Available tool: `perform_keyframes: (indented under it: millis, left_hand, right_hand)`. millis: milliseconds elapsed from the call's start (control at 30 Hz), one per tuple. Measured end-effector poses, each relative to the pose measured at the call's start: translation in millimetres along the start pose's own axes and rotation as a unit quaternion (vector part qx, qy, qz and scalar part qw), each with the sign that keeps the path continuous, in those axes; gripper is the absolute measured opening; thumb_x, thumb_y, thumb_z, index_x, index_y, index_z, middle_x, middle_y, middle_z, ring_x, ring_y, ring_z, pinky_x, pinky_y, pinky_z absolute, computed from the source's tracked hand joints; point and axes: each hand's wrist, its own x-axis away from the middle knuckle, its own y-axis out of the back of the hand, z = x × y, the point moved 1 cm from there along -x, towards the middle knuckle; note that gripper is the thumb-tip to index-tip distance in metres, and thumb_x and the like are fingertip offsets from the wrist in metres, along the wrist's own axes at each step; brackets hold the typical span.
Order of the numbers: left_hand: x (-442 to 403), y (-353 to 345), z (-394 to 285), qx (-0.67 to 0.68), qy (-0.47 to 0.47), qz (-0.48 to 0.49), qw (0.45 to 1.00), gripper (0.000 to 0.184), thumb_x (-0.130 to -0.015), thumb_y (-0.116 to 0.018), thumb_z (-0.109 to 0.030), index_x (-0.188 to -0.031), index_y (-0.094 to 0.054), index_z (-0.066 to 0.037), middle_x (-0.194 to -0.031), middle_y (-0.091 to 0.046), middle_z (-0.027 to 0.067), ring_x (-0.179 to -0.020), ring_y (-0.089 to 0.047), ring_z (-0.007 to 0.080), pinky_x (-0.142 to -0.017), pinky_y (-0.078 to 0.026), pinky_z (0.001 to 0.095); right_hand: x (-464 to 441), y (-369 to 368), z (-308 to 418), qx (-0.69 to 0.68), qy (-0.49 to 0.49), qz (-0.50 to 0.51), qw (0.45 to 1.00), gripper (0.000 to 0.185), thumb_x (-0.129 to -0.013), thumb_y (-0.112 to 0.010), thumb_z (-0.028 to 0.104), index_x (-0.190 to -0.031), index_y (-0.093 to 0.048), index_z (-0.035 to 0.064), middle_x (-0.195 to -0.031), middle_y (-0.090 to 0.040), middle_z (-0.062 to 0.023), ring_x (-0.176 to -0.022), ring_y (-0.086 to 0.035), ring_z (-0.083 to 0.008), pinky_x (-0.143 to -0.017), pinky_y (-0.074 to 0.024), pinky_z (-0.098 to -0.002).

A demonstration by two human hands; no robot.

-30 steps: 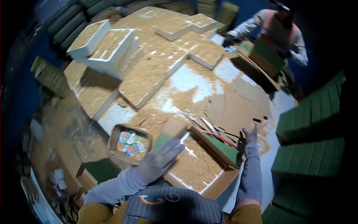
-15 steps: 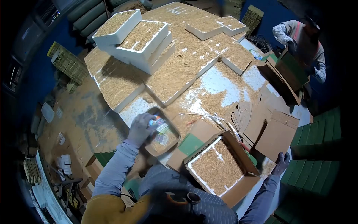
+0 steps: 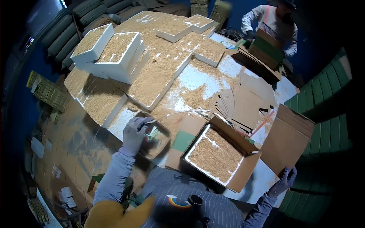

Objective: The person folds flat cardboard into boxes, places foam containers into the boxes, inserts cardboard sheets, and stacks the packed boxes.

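Observation:
My gloved left hand [image 3: 134,135] is over the near-left rim of a small tub [image 3: 166,141], fingers curled. What they hold, if anything, I cannot make out. Small white and green packets [image 3: 153,133] lie in the tub, partly hidden by the hand. My gloved right hand [image 3: 283,182] grips the lower corner of a flat brown cardboard sheet [image 3: 288,138], held tilted off the table's right edge. Between my hands stands an open cardboard box [image 3: 243,178]. In it sits a white foam tray [image 3: 207,173] filled with tan, grainy or shredded material.
White foam blocks [image 3: 123,64] covered in tan material are stacked on the table. Cardboard pieces [image 3: 253,102] lie fanned beyond the box. Green stacked cartons [image 3: 323,136] line the right side. A co-worker [image 3: 270,22] handles green-brown cardboard at the far right.
My right hand has lifted the cardboard sheet away from the pile, swinging it rightward. My left hand remains at the tub, its fingers more curled. The view has shifted right.

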Motion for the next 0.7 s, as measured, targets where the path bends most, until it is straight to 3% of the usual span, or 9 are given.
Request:
perform_keyframes:
  millis: [67, 133, 200, 267, 333, 433, 500, 533, 700]
  left_hand:
    - [-8.5, -15.1, -39.7, 0.058, -0.089, -0.025, 0.994, 0.022, -0.077, -0.064, 0.001, -0.098, -0.071, -0.004, -0.095, -0.067, 0.0123, -0.092, -0.065, 0.0306, -0.085, -0.052, 0.0379]
    - [-10.0, -43.6, -89.8, 0.025, -0.208, -0.002, 0.978, 0.022, -0.073, -0.071, -0.004, -0.095, -0.070, -0.008, -0.098, -0.066, 0.0107, -0.102, -0.061, 0.0308, -0.091, -0.048, 0.0420]
    - [-1.7, -70.9, -123.9, -0.033, -0.303, 0.100, 0.947, 0.036, -0.071, -0.075, -0.012, -0.105, -0.066, -0.011, -0.112, -0.061, 0.0100, -0.117, -0.053, 0.0330, -0.103, -0.040, 0.0473]
    - [15.0, -82.6, -128.6, -0.106, -0.313, 0.202, 0.922, 0.051, -0.074, -0.075, -0.017, -0.121, -0.057, -0.011, -0.128, -0.050, 0.0091, -0.130, -0.041, 0.0350, -0.114, -0.027, 0.0518]
    - [8.9, -54.4, -130.8, -0.147, -0.258, 0.129, 0.946, 0.035, -0.078, -0.072, -0.013, -0.109, -0.059, -0.007, -0.115, -0.054, 0.0098, -0.122, -0.046, 0.0335, -0.105, -0.034, 0.0507]
    - [-3.0, -47.4, -145.2, -0.098, -0.218, 0.121, 0.963, 0.025, -0.079, -0.070, -0.014, -0.100, -0.059, -0.008, -0.105, -0.056, 0.0093, -0.110, -0.051, 0.0310, -0.093, -0.040, 0.0474]
    - [10.4, -83.3, -164.2, -0.074, -0.355, 0.253, 0.897, 0.022, -0.081, -0.067, -0.018, -0.102, -0.061, -0.011, -0.102, -0.057, 0.0081, -0.105, -0.053, 0.0292, -0.091, -0.041, 0.0443]
    - [15.6, -114.2, -160.9, -0.214, -0.395, 0.325, 0.832, 0.021, -0.085, -0.065, -0.024, -0.103, -0.063, -0.014, -0.104, -0.059, 0.0078, -0.106, -0.054, 0.0289, -0.093, -0.041, 0.0432]
    - [1.8, -149.2, -134.8, -0.187, -0.370, 0.473, 0.778, 0.021, -0.088, -0.062, -0.021, -0.106, -0.066, -0.010, -0.107, -0.064, 0.0114, -0.103, -0.063, 0.0281, -0.090, -0.049, 0.0404]
  right_hand:
    - [8.7, 1.0, 10.7, 0.155, 0.168, -0.013, 0.973, 0.024, -0.096, -0.059, 0.015, -0.112, -0.059, -0.0030, -0.109, -0.060, -0.0119, -0.097, -0.057, -0.0180, -0.087, -0.0459, -0.0306]
    - [29.3, -21.2, 19.8, -0.022, 0.091, -0.002, 0.996, 0.025, -0.090, -0.058, 0.001, -0.115, -0.060, -0.0023, -0.112, -0.060, -0.0144, -0.100, -0.059, -0.0237, -0.089, -0.0480, -0.0344]
    - [39.4, -42.8, 58.8, 0.028, 0.334, 0.087, 0.938, 0.033, -0.076, -0.055, -0.011, -0.106, -0.061, 0.0009, -0.101, -0.062, -0.0129, -0.096, -0.060, -0.0297, -0.084, -0.0489, -0.0385]
    - [55.0, -49.8, 73.4, 0.110, 0.413, 0.223, 0.876, 0.034, -0.068, -0.065, -0.003, -0.101, -0.061, 0.0076, -0.095, -0.060, -0.0106, -0.095, -0.060, -0.0314, -0.078, -0.0507, -0.0410]
    - [69.4, -47.3, 76.7, 0.195, 0.452, 0.405, 0.771, 0.027, -0.074, -0.059, 0.013, -0.101, -0.060, 0.0170, -0.095, -0.051, -0.0038, -0.096, -0.056, -0.0240, -0.074, -0.0508, -0.0357]
    - [89.4, -57.2, 72.3, 0.184, 0.365, 0.594, 0.693, 0.012, -0.080, -0.058, 0.016, -0.092, -0.061, 0.0160, -0.093, -0.058, -0.0037, -0.095, -0.059, -0.0211, -0.075, -0.0512, -0.0351]
    - [106.6, -76.8, 64.9, 0.201, 0.336, 0.622, 0.679, 0.010, -0.083, -0.058, 0.017, -0.091, -0.063, 0.0160, -0.092, -0.060, -0.0035, -0.096, -0.060, -0.0213, -0.076, -0.0511, -0.0354]
    - [108.1, -82.2, 58.4, 0.212, 0.314, 0.650, 0.659, 0.009, -0.085, -0.057, 0.018, -0.090, -0.065, 0.0160, -0.090, -0.062, -0.0034, -0.097, -0.061, -0.0215, -0.078, -0.0510, -0.0358]
    - [77.5, -50.9, 61.8, 0.181, 0.304, 0.590, 0.726, 0.019, -0.086, -0.061, 0.019, -0.101, -0.069, 0.0124, -0.101, -0.067, -0.0053, -0.096, -0.062, -0.0252, -0.084, -0.0507, -0.0366]
